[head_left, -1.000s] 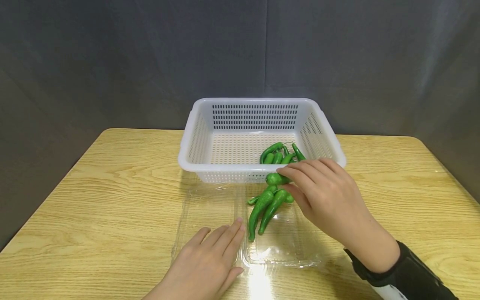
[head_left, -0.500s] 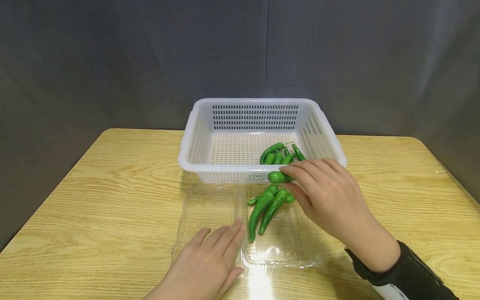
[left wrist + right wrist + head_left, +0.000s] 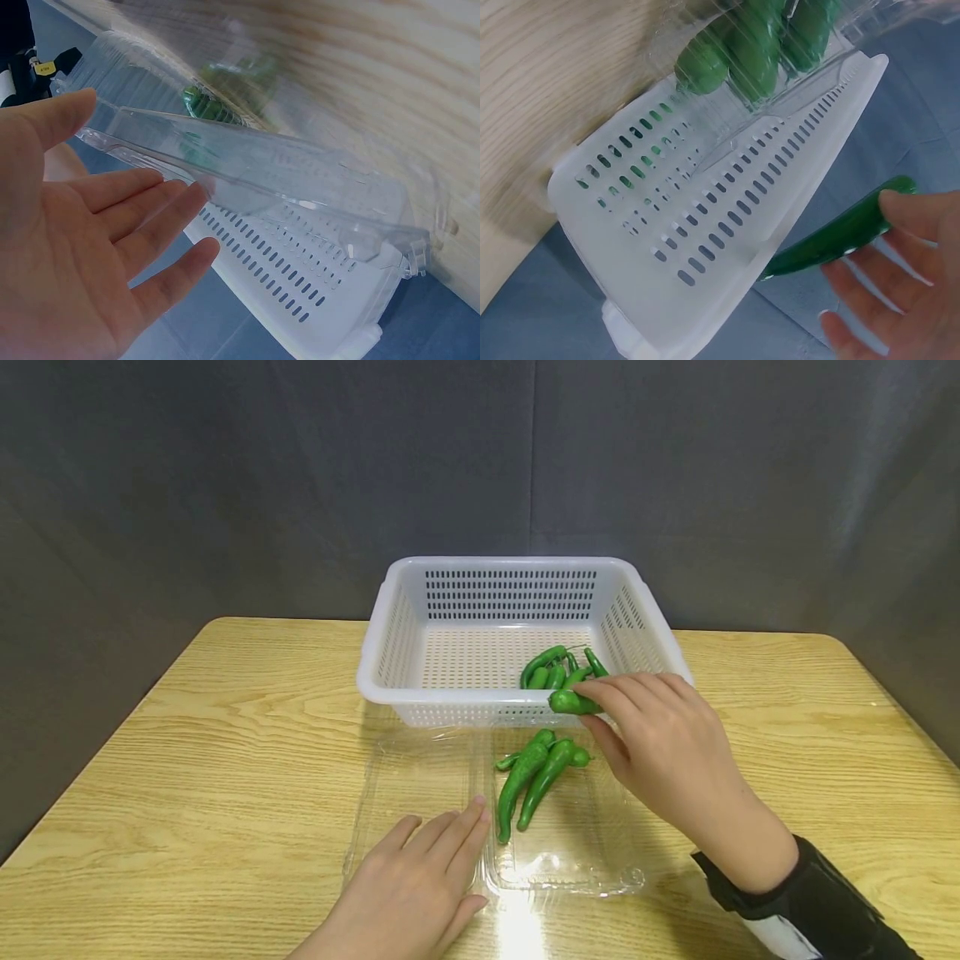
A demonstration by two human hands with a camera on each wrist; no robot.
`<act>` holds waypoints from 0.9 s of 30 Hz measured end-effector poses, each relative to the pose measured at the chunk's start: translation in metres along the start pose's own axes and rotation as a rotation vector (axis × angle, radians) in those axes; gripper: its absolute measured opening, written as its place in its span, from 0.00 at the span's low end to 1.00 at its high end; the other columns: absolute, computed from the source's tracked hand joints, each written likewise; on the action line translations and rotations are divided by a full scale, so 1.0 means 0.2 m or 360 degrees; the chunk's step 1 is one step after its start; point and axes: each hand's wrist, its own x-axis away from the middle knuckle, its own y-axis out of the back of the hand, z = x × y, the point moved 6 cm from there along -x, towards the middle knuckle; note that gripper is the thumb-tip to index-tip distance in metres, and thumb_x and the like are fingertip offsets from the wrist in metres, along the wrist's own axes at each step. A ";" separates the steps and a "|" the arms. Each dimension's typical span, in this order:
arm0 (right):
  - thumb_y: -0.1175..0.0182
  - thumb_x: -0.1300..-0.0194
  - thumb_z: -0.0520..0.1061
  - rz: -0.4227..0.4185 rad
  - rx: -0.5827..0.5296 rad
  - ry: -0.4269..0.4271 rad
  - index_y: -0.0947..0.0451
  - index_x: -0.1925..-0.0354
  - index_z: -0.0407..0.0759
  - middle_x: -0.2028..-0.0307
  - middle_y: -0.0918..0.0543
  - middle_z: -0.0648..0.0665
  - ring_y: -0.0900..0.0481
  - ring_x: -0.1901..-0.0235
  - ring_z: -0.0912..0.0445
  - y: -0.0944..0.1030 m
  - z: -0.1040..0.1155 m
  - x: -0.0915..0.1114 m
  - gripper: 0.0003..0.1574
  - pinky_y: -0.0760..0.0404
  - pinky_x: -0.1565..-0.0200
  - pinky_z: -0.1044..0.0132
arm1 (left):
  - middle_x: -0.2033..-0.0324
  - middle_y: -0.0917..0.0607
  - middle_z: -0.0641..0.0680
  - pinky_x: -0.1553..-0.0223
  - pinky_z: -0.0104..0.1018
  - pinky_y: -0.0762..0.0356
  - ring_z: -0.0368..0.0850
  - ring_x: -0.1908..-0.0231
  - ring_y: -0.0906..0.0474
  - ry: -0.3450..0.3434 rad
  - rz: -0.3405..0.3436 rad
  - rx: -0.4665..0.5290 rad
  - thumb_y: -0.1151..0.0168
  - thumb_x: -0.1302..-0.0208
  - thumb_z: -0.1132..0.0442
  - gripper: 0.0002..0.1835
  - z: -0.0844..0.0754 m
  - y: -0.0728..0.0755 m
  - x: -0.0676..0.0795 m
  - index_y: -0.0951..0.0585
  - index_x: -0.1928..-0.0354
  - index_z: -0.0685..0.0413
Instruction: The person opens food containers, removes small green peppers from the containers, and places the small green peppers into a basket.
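My right hand (image 3: 663,752) pinches a green chili pepper (image 3: 572,702) between thumb and fingers, level with the basket's front rim in the head view. In the right wrist view that long pepper (image 3: 840,231) slants past the rim, thumb on one side and fingertips on the other. Straight-fingered, my left hand (image 3: 420,877) lies over the left half of an opened clear plastic clamshell box (image 3: 420,768), fingertips near its middle fold. Several green chili peppers (image 3: 551,781) lie bunched in the box's right half, stems and tips overlapping.
Behind the box stands a white perforated plastic basket (image 3: 480,696), with several more green peppers (image 3: 543,664) in its front right corner. Everything rests on a wood-grain table (image 3: 225,760). A dark grey curtain (image 3: 300,485) hangs behind and at the sides.
My right hand has lifted the held pepper slightly and shifted it a little to the right, toward the basket rim. The left hand and the peppers in the box stay in place.
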 end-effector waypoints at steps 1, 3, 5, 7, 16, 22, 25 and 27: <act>0.29 0.44 0.38 0.0003 0.0012 -0.0021 0.18 0.52 0.36 0.59 0.14 0.40 0.17 0.59 0.43 0.00 -0.01 0.00 0.21 0.21 0.56 0.49 | 0.37 0.23 0.56 0.54 0.43 0.20 0.46 0.49 0.19 0.0001 0.0001 0.0000 0.41 0.36 0.40 0.38 0.00 0.00 0.00 0.25 0.36 0.63; 0.28 0.46 0.37 0.0013 0.0033 -0.0055 0.18 0.51 0.37 0.59 0.14 0.40 0.17 0.60 0.43 0.00 -0.01 0.01 0.22 0.21 0.56 0.49 | 0.37 0.23 0.56 0.54 0.43 0.20 0.46 0.49 0.20 0.0006 0.0008 0.0005 0.41 0.36 0.40 0.38 0.00 0.00 0.00 0.25 0.35 0.63; 0.28 0.46 0.37 0.0022 0.0033 -0.0073 0.18 0.51 0.37 0.59 0.13 0.41 0.17 0.59 0.44 -0.01 -0.02 0.01 0.22 0.22 0.56 0.49 | 0.37 0.23 0.56 0.53 0.43 0.20 0.46 0.49 0.20 0.0010 0.0016 0.0004 0.41 0.36 0.40 0.38 0.00 0.00 0.00 0.26 0.35 0.63; 0.28 0.46 0.37 0.0019 0.0026 -0.0080 0.18 0.51 0.37 0.59 0.13 0.41 0.17 0.59 0.44 -0.01 -0.03 0.01 0.22 0.22 0.57 0.49 | 0.37 0.23 0.56 0.53 0.44 0.20 0.46 0.49 0.20 0.0008 0.0018 0.0000 0.41 0.36 0.40 0.38 0.00 0.00 0.00 0.26 0.35 0.63; 0.27 0.47 0.35 0.0005 0.0030 -0.0118 0.18 0.51 0.36 0.58 0.14 0.40 0.17 0.58 0.43 -0.02 -0.05 0.01 0.23 0.21 0.57 0.49 | 0.38 0.22 0.56 0.54 0.43 0.20 0.45 0.49 0.20 0.0018 0.0006 -0.0006 0.40 0.38 0.39 0.39 0.00 0.00 0.00 0.25 0.36 0.63; 0.28 0.46 0.34 0.0005 0.0022 -0.0147 0.19 0.51 0.36 0.58 0.14 0.40 0.18 0.57 0.43 -0.03 -0.09 0.02 0.22 0.22 0.56 0.49 | 0.37 0.23 0.56 0.53 0.43 0.20 0.45 0.48 0.20 0.0022 0.0018 -0.0002 0.40 0.37 0.39 0.38 0.00 0.00 0.00 0.26 0.35 0.63; 0.28 0.46 0.34 0.0006 0.0023 -0.0159 0.19 0.51 0.36 0.57 0.14 0.39 0.18 0.56 0.43 -0.04 -0.10 0.02 0.22 0.22 0.56 0.49 | 0.37 0.23 0.56 0.53 0.43 0.20 0.45 0.48 0.20 0.0021 0.0017 0.0001 0.40 0.37 0.39 0.38 0.00 0.00 0.00 0.26 0.35 0.63; 0.28 0.46 0.34 0.0011 0.0023 -0.0171 0.19 0.51 0.36 0.57 0.14 0.39 0.18 0.56 0.43 -0.04 -0.11 0.03 0.22 0.22 0.56 0.49 | 0.37 0.23 0.56 0.53 0.43 0.20 0.45 0.48 0.20 0.0019 0.0015 0.0002 0.40 0.37 0.39 0.38 0.00 0.00 0.00 0.25 0.35 0.63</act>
